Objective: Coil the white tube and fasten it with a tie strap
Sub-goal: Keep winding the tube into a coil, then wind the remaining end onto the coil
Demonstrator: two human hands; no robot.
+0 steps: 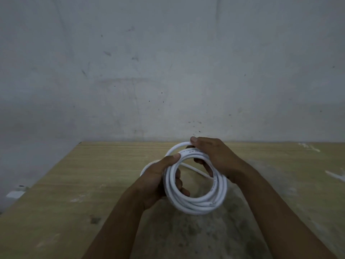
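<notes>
The white tube [197,204] is wound into a round coil of several loops, held upright above the wooden table [84,184]. My left hand [158,180] grips the coil's left side, thumb on top and fingers through the hole. My right hand [214,157] grips the upper right of the coil and pinches the outermost loop at the top. A loose stretch of tube [196,170] trails behind the coil onto the table. No tie strap can be made out for certain.
A grey stained wall [168,71] stands right behind the table. The table's left edge runs diagonally at the left. A thin white strip [336,176] lies near the right edge. A small white object [15,194] sits below the table at the left.
</notes>
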